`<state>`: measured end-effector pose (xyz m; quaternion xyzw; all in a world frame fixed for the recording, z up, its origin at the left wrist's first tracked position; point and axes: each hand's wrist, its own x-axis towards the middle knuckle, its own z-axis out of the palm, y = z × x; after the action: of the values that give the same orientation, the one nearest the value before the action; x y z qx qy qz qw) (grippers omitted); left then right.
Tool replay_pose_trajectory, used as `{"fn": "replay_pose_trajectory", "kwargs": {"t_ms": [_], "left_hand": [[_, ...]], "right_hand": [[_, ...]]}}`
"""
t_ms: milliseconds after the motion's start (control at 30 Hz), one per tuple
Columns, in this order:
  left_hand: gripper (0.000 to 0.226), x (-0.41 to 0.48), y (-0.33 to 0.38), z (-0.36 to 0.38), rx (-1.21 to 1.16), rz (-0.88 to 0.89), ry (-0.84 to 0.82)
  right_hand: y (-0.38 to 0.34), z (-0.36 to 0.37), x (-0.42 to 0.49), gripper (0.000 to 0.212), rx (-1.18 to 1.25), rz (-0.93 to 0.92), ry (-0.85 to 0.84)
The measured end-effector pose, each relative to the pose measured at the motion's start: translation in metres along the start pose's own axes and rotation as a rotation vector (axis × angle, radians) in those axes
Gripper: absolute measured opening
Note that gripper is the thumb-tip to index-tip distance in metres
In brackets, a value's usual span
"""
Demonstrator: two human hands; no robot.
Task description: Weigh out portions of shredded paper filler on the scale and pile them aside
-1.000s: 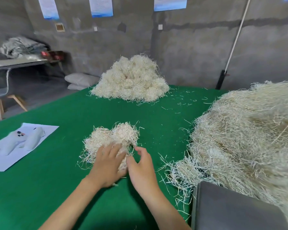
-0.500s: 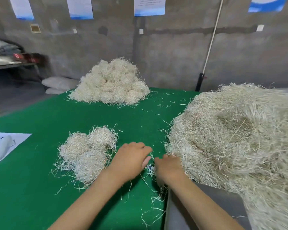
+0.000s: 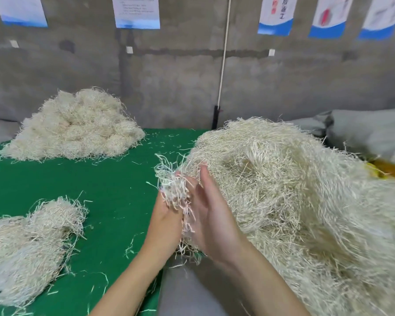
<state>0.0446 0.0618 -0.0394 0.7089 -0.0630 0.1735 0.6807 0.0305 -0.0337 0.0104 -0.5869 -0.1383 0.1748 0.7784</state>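
Observation:
A huge loose heap of cream shredded paper (image 3: 301, 201) fills the right half of the green table (image 3: 114, 192). Just at its left edge, my left hand (image 3: 167, 220) holds up a small tuft of shreds (image 3: 172, 187), with its fingers buried in the strands. My right hand (image 3: 211, 215) stands beside it with straight fingers, its palm against the tuft and its back to the heap. A grey flat slab (image 3: 192, 290), which looks like the scale's platform, lies under my wrists at the table's near edge.
Rounded portions of filler (image 3: 25, 245) lie at the near left. A larger pile of such portions (image 3: 73, 128) sits at the far left by the concrete wall. Grey sacks (image 3: 372, 133) and something yellow (image 3: 388, 172) are behind the heap. Stray shreds dot the cloth.
My hands left the near-left portions, went to the big heap's edge and have come up with a tuft of shreds. The view has swung right.

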Motion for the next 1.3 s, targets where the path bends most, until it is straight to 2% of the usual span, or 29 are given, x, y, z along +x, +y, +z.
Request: {"fn": "replay_pose_trajectory", "kwargs": {"t_ms": [67, 133, 167, 233, 300, 367, 433, 467, 567, 633, 733, 800, 933, 1033, 1100, 1200, 1233, 1300], "left_hand": [[0.048, -0.008, 0.014, 0.005, 0.065, 0.112, -0.003], [0.046, -0.013, 0.026, -0.004, 0.186, 0.155, -0.127], [0.041, -0.015, 0.03, -0.01, 0.309, 0.113, -0.278], [0.047, -0.021, 0.03, -0.02, 0.668, 0.014, -0.644], [0.053, -0.031, 0.025, -0.017, 0.863, 0.019, -0.854], [0.063, -0.039, 0.02, -0.009, 0.866, 0.01, -0.882], [0.07, -0.041, 0.019, -0.007, 0.85, -0.024, -0.882], [0.072, -0.041, 0.022, -0.012, 0.832, -0.048, -0.873], [0.081, -0.03, 0.04, -0.041, 0.842, -0.098, -0.822], [0.09, -0.017, 0.047, -0.065, 0.775, -0.077, -0.764], [0.073, 0.013, 0.039, -0.074, 0.566, 0.027, -0.593], [0.054, 0.024, 0.022, -0.058, 0.52, 0.027, -0.534], [0.039, 0.034, -0.01, -0.013, 0.484, -0.003, -0.579], [0.028, 0.035, -0.021, -0.003, 0.448, -0.042, -0.634], [0.022, 0.037, -0.025, -0.001, 0.44, -0.029, -0.619], [0.021, 0.037, -0.024, 0.001, 0.433, -0.02, -0.605], [0.022, 0.036, -0.023, 0.0, 0.434, -0.014, -0.601], [0.024, 0.036, -0.022, -0.002, 0.431, -0.021, -0.588]], "right_hand": [[0.005, -0.007, -0.014, 0.07, -0.215, -0.049, 0.13], [0.012, -0.027, -0.037, 0.058, -0.278, -0.221, 0.301], [0.014, -0.039, -0.051, 0.051, -0.266, -0.276, 0.378], [0.018, -0.063, -0.079, 0.037, -0.256, -0.317, 0.52], [0.022, -0.076, -0.097, 0.024, -0.309, -0.314, 0.634], [0.033, -0.082, -0.109, 0.01, -0.368, -0.278, 0.731], [0.045, -0.081, -0.114, 0.01, -0.485, -0.246, 0.873], [0.049, -0.079, -0.116, 0.012, -0.557, -0.245, 0.931], [0.049, -0.072, -0.119, 0.037, -0.75, -0.254, 1.01], [0.045, -0.07, -0.118, 0.037, -0.802, -0.279, 1.041], [0.034, -0.078, -0.11, 0.013, -0.821, -0.298, 1.033], [0.023, -0.086, -0.105, 0.023, -0.896, -0.274, 0.972], [-0.003, -0.094, -0.098, 0.017, -1.033, -0.285, 0.875], [-0.014, -0.102, -0.092, 0.022, -1.173, -0.27, 0.781], [-0.018, -0.114, -0.08, 0.037, -1.428, -0.202, 0.672], [-0.015, -0.135, -0.049, 0.085, -1.787, 0.01, 0.477], [-0.012, -0.138, -0.038, 0.091, -1.875, 0.053, 0.44], [-0.005, -0.141, -0.019, 0.08, -2.045, 0.052, 0.403]]}}
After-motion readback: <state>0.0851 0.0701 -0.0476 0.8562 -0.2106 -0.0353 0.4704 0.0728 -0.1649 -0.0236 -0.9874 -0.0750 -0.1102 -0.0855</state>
